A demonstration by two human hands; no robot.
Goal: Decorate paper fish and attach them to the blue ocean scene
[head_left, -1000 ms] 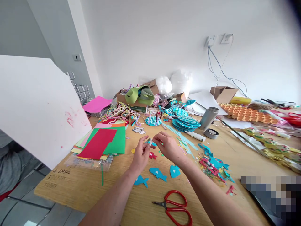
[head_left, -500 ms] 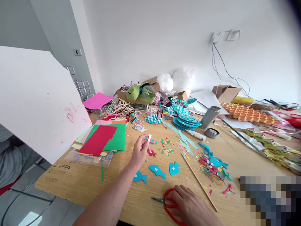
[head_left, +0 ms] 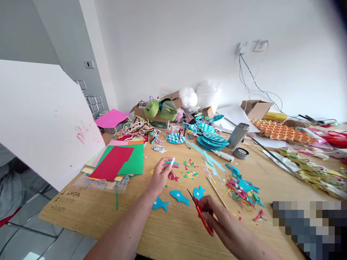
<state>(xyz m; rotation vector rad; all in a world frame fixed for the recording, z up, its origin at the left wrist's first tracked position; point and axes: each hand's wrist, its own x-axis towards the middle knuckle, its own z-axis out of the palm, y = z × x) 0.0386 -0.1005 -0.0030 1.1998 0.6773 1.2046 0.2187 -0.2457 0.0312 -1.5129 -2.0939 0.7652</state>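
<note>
My left hand [head_left: 159, 172] pinches a small white and teal paper strip [head_left: 172, 161] above the wooden table [head_left: 173, 231]. My right hand [head_left: 217, 218] grips red-handled scissors [head_left: 201, 213], lifted off the table with the blades pointing up and away. Three teal paper fish [head_left: 179, 196] lie on the table between my hands. A small red paper fish [head_left: 174, 177] sits just right of my left hand.
A stack of coloured paper sheets [head_left: 116, 162] lies to the left, under a large white board [head_left: 40, 122]. Teal strips, confetti and paper scraps [head_left: 242, 187] spread to the right. A wooden stick [head_left: 217, 191], tape roll [head_left: 240, 153], metal bottle [head_left: 238, 135] and boxes stand farther back.
My right hand left the paper strip, dropped to the scissors near the table edge, and has now lifted them. My left hand kept hold of the strip.
</note>
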